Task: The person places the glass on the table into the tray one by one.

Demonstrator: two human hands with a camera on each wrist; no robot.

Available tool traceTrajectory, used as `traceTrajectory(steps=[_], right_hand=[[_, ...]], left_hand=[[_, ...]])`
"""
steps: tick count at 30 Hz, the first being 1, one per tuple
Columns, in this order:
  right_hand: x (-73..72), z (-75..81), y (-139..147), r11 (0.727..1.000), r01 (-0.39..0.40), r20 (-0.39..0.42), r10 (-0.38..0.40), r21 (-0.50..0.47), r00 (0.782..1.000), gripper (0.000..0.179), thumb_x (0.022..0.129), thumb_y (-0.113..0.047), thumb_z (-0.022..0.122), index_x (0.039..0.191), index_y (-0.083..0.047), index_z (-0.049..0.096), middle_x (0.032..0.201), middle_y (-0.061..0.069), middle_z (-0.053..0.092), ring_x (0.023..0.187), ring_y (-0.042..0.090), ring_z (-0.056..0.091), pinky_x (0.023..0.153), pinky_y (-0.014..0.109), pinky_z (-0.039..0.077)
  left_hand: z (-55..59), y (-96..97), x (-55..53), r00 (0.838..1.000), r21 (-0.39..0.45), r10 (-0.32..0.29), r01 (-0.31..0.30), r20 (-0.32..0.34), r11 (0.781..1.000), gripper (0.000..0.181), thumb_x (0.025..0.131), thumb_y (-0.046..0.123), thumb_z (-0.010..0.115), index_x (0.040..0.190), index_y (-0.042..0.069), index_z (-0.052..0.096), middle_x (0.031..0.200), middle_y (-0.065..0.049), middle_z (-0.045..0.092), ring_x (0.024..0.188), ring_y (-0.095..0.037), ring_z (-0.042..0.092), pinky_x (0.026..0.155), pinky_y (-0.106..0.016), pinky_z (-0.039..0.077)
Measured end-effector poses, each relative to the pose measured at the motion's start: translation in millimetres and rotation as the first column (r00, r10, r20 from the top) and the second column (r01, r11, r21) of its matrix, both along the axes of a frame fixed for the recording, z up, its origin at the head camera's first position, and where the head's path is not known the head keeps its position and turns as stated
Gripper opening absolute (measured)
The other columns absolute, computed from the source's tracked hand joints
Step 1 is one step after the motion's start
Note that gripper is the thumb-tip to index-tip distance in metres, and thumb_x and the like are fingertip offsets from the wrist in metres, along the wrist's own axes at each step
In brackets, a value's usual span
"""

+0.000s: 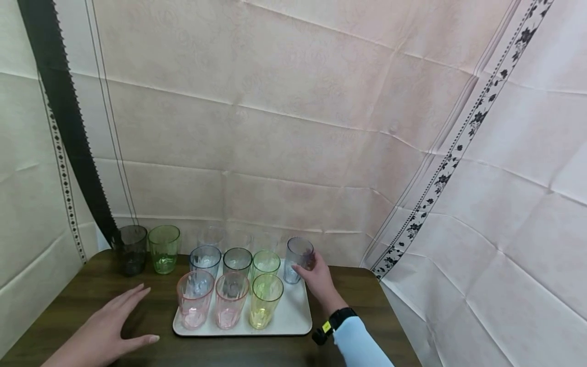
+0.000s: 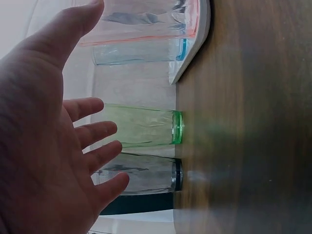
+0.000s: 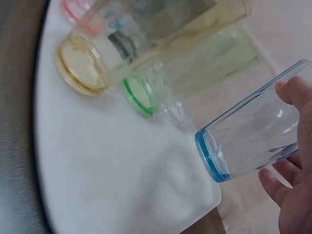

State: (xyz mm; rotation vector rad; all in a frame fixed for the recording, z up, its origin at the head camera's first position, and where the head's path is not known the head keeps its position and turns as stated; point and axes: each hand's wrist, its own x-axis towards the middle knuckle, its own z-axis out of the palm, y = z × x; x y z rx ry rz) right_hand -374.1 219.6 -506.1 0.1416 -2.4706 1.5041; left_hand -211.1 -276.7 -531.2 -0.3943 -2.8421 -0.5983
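Observation:
My right hand [image 1: 320, 281] grips a blue-tinted glass [image 1: 292, 270] by its side, thumb in front and fingers behind. The glass is at the back right corner of a white tray [image 1: 297, 321]; whether its blue base touches the tray I cannot tell. Two pink glasses [image 1: 194, 307] and a yellow glass [image 1: 262, 310] form the tray's front row. Behind them are another blue glass [image 1: 204, 259], a dark glass [image 1: 237, 259] and a green glass [image 1: 267, 261]. My left hand [image 1: 102, 326], fingers spread and holding nothing, hovers over the table left of the tray.
A dark grey glass [image 1: 133, 257] and a larger green glass [image 1: 164, 252] stand on the wooden table [image 1: 156, 306] at its back left. Several clear glasses [image 1: 211, 236] are at the tray's back. Hanging cloth [image 1: 275, 127] surrounds the table's back and sides.

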Motion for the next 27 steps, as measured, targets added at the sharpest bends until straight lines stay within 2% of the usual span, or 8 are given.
traceTrajectory(steps=[6, 12, 17, 27], right_hand=[[-21.3, -7.0, -8.4, 0.999, 0.032, 0.011, -0.032, 0.000, 0.999, 0.079, 0.087, -0.025, 0.084, 0.153, -0.004, 0.045, 0.144, 0.016, 0.056, 0.131, 0.032, 0.054, 0.105, 0.050, 0.050], [-35.6, -17.1, -14.1, 0.999, 0.033, 0.035, -0.034, 0.012, 0.999, 0.084, 0.087, -0.033, 0.084, 0.154, -0.006, 0.043, 0.149, 0.017, 0.053, 0.136, 0.033, 0.050, 0.109, 0.052, 0.047], [-40.7, -23.9, -17.7, 1.000, 0.021, 0.064, -0.020, -0.007, 0.998, 0.086, 0.087, -0.035, 0.083, 0.156, -0.007, 0.040, 0.151, 0.018, 0.051, 0.136, 0.035, 0.050, 0.108, 0.054, 0.047], [-46.3, -29.1, -20.8, 1.000, 0.019, 0.090, -0.018, -0.011, 0.996, 0.087, 0.088, -0.034, 0.082, 0.158, -0.008, 0.036, 0.154, 0.018, 0.048, 0.138, 0.035, 0.048, 0.109, 0.054, 0.047]], left_hand=[[-10.1, -1.7, -2.3, 1.000, -0.001, -0.001, 0.001, 0.003, 1.000, 0.118, 0.073, 0.082, 0.070, 0.154, 0.000, 0.045, 0.152, -0.031, 0.046, 0.131, -0.054, 0.046, 0.089, -0.071, 0.047], [-17.3, -2.6, -3.2, 1.000, -0.009, 0.000, 0.000, -0.009, 1.000, 0.117, 0.074, 0.081, 0.070, 0.153, -0.001, 0.045, 0.151, -0.031, 0.047, 0.130, -0.054, 0.047, 0.090, -0.071, 0.047], [-19.2, -2.0, -2.6, 1.000, -0.009, -0.007, 0.006, -0.021, 1.000, 0.115, 0.074, 0.080, 0.072, 0.152, -0.001, 0.046, 0.151, -0.031, 0.047, 0.130, -0.053, 0.048, 0.090, -0.070, 0.047], [-19.9, -2.6, -3.8, 0.999, -0.024, 0.022, -0.021, 0.026, 0.999, 0.118, 0.074, 0.083, 0.068, 0.154, -0.001, 0.045, 0.152, -0.032, 0.046, 0.131, -0.054, 0.046, 0.090, -0.071, 0.047]])
